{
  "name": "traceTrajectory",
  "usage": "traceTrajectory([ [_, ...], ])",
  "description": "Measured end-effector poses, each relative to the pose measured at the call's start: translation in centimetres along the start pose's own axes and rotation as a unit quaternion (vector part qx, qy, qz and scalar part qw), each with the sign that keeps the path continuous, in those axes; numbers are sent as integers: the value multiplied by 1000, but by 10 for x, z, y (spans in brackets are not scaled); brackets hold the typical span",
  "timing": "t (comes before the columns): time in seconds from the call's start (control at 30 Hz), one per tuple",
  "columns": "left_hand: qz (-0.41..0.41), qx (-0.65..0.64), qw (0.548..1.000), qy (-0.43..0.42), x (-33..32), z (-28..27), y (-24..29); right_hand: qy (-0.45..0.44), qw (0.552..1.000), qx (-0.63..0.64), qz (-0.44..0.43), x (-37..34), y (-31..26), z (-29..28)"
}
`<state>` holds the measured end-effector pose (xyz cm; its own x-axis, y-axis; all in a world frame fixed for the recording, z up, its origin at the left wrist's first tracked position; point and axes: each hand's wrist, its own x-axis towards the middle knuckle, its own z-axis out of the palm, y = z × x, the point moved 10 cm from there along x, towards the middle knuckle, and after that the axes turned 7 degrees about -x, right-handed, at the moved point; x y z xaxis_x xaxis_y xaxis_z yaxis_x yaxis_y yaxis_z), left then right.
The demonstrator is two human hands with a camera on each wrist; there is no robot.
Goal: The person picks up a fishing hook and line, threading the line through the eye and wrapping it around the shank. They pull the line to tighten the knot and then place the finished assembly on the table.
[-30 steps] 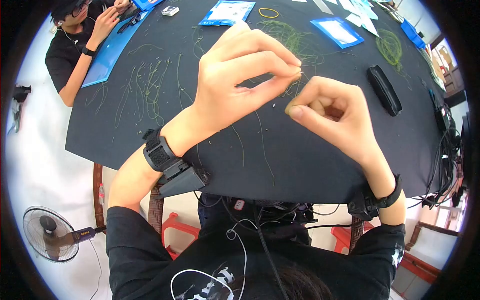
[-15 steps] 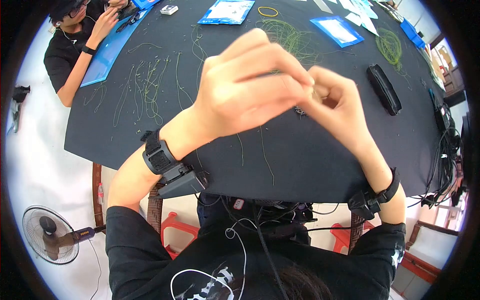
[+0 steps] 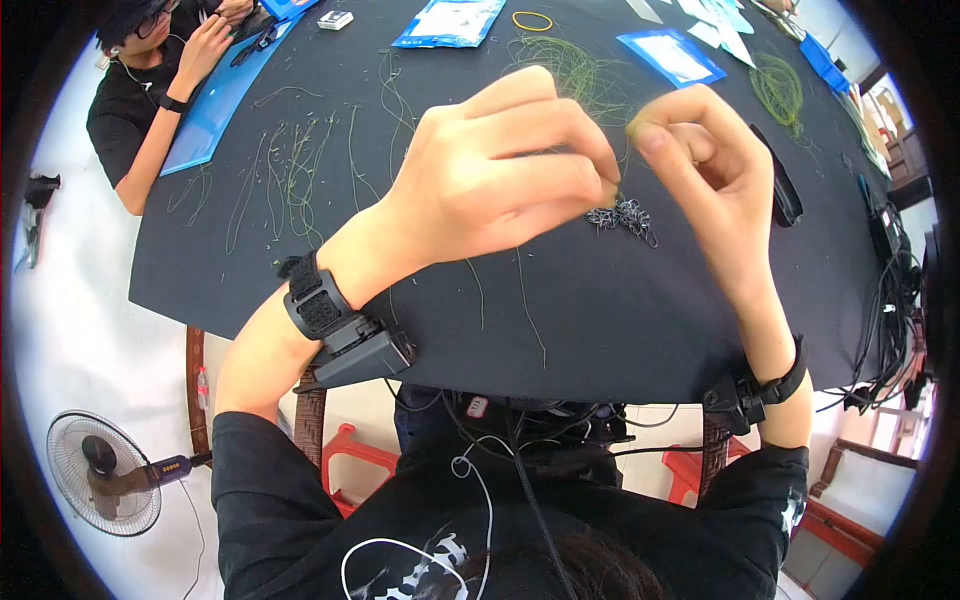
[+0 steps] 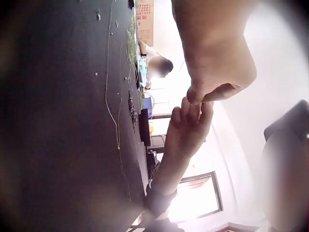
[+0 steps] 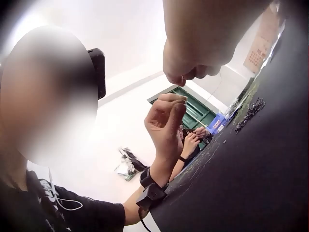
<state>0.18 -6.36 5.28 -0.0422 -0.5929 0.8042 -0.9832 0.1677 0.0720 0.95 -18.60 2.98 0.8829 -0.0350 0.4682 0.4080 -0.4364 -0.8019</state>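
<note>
My left hand (image 3: 500,170) is raised over the middle of the dark table, thumb and index fingertips pinched together. A thin green fishing line (image 3: 627,160) runs from there towards my right hand (image 3: 712,160), which pinches it between thumb and curled index finger. The two hands are a short gap apart. Whatever else sits between the left fingertips is too small to tell. Just below the left fingertips, a heap of small dark metal hooks (image 3: 628,222) lies on the table. In the right wrist view the left hand (image 5: 165,121) faces the right hand (image 5: 198,48), with the heap beyond.
Loose tangled green line (image 3: 570,75) and a coil (image 3: 777,95) lie farther back. Cut strands (image 3: 300,180) spread at left. Blue-edged packets (image 3: 450,22) and a black case (image 3: 785,190), partly behind the right hand, stand around. Another person (image 3: 150,90) sits at the far left.
The hands met at the fingertips half a second ago. Since then the right hand has drawn away up and to the right, and the hook heap shows more. The left hand has shifted slightly.
</note>
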Motion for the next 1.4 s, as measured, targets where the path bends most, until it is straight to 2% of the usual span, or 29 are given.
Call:
traceTrajectory([
  [0.1, -6, -23, 1000, 4, 1, -3, 1, 10, 1000, -27, 1, -2, 9, 3],
  [0.23, -29, -25, 999, 33, 1, -13, -7, -116, 990, 7, 78, -11, 31, 34],
  [0.3, -42, 8, 997, 64, -1, -22, -14, -135, 988, 14, 76, -15, 24, 39],
  [0.5, -57, 18, 997, 52, -3, -17, -18, -108, 991, -75, -15, -15, -11, 28],
  [0.63, -39, 3, 999, 13, 1, -6, -8, -44, 997, -40, -46, -9, -19, 13],
  [0.8, -22, -20, 999, 18, 1, -2, -1, 38, 998, -10, -43, -2, -7, -4],
  [1.03, -46, -9, 998, 47, 2, -15, -6, 27, 999, 2, -33, -7, -12, -9],
  [1.1, -49, -4, 997, 61, 3, -21, -6, -35, 996, -9, -79, -12, -29, 3],
  [1.17, -98, -31, 990, 93, 0, -29, -13, -102, 985, -75, -118, -16, -32, 13],
  [1.23, -107, -44, 990, 84, -2, -28, -13, -61, 980, -63, -178, -15, -39, 18],
  [1.3, -122, -72, 986, 85, -2, -27, -14, -74, 979, -70, -177, -17, -39, 21],
  [1.4, -135, -103, 981, 92, -2, -29, -14, -90, 982, -102, -131, -15, -30, 25],
])
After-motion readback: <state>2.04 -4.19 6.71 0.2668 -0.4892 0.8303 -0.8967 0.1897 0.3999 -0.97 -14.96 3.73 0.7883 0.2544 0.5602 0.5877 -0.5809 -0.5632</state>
